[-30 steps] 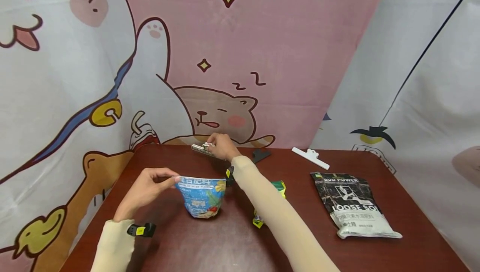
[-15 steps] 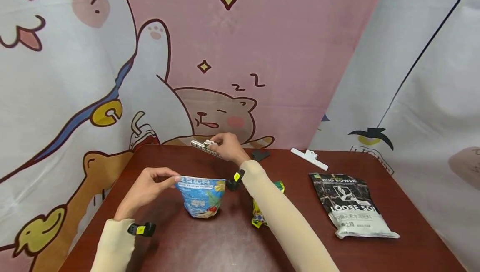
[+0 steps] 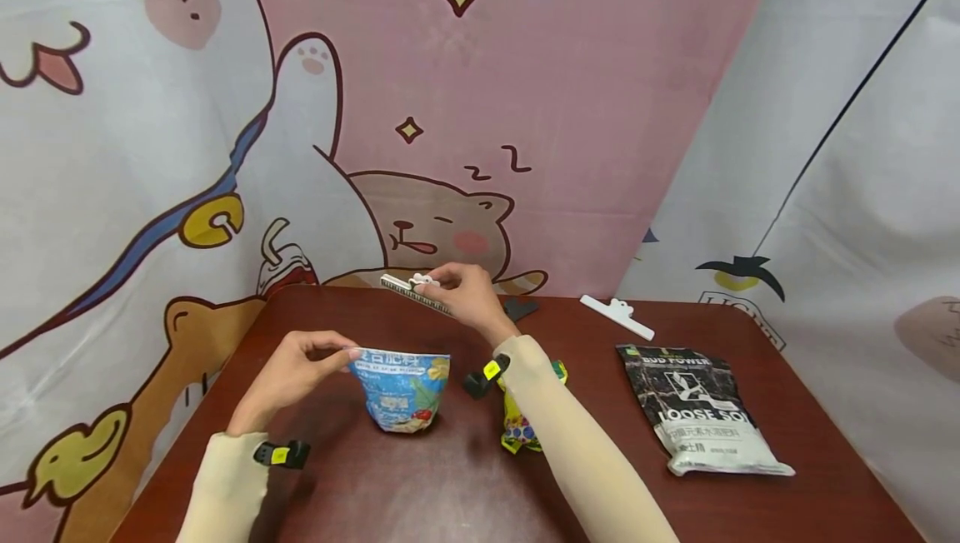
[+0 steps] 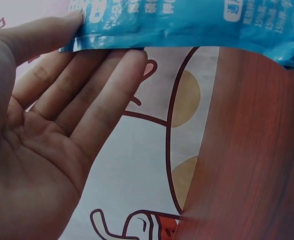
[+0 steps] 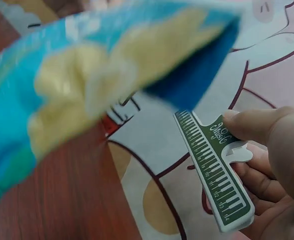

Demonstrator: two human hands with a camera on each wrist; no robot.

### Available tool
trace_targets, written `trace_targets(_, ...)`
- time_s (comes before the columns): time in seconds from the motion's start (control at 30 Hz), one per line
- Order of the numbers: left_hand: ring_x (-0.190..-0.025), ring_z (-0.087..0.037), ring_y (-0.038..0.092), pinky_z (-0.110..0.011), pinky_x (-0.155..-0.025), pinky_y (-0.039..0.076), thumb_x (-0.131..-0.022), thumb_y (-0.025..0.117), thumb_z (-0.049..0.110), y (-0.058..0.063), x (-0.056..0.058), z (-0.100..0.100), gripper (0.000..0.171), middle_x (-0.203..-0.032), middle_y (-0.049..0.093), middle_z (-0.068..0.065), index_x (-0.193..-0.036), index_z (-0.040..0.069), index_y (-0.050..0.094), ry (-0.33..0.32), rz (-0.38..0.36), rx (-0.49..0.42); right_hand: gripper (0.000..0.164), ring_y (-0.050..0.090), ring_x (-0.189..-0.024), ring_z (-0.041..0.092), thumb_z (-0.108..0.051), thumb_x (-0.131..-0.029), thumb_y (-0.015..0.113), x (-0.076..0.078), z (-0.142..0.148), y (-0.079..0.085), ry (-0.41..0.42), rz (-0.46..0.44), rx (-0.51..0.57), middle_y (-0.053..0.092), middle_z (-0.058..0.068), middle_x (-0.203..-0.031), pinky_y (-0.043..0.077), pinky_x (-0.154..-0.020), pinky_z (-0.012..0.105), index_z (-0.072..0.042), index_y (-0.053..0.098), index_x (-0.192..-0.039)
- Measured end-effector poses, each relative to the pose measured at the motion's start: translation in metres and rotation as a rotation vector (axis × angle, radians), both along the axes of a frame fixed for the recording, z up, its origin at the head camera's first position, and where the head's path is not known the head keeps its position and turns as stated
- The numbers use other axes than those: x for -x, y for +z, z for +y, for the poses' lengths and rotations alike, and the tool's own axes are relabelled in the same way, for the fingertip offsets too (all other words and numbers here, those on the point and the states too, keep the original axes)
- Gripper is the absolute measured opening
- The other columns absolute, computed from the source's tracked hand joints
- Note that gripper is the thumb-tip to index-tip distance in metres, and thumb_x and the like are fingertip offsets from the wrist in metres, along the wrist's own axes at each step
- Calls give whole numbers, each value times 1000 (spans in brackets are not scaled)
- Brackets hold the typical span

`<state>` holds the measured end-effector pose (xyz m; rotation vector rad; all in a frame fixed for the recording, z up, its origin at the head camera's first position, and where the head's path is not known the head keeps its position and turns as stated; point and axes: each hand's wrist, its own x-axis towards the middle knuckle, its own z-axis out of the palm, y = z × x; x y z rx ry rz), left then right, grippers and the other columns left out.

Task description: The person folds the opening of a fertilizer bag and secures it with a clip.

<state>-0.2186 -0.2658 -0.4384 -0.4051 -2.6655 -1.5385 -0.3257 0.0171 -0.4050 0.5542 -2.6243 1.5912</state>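
A blue fertilizer bag [image 3: 401, 393] stands upright on the table, its top edge running level. My left hand [image 3: 294, 372] pinches that edge at its left corner, thumb on the near face and fingers behind, as the left wrist view also shows. Above the table's far part, my right hand [image 3: 472, 297] holds a long clip [image 3: 420, 293] by its handle, thumb pressing on it. In the right wrist view the clip [image 5: 214, 170] carries a piano-key pattern, numbers and the word Music. The blue bag [image 5: 86, 75] blurs across the front of that view.
A yellow-green packet [image 3: 519, 422] lies partly hidden under the right forearm. Behind the right hand is a dark clip [image 3: 520, 308]. A white clip [image 3: 618, 316] lies at the far right, with a black and white bag [image 3: 701, 410] nearer. A cartoon curtain [image 3: 570, 110] hangs behind the table.
My right hand has lifted the clip off the far part of the table and come slightly right and nearer. The left hand and the blue bag have stayed in place.
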Motion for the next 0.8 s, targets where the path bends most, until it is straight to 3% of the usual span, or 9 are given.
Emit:
trace_targets(0.27,-81,-23,70,-34,-71,58,-93,76,37,2,-2,-1,17,-90,77,0,-101,23,79,29,-14,23,26,69,-84,14,-43,-88,80,-24,4,14,10,47,39,75,-4,-94,56,-69,33,-23,77,-105)
trace_targets(0.5,-80,-19,69,-32,-71,58,-94,75,37,1,-4,-3,17,-90,76,1,-102,23,79,37,-17,40,20,67,-76,13,-40,-89,80,-44,2,21,47,122,52,74,-5,-87,54,-63,31,-25,76,-102)
trace_targets(0.8,-81,-21,72,-30,-73,59,-94,75,37,0,-1,-1,16,-91,77,0,-102,23,79,7,-9,15,13,65,-68,13,-34,-88,82,-56,3,24,69,217,80,73,-6,-80,51,-58,27,-24,77,-95)
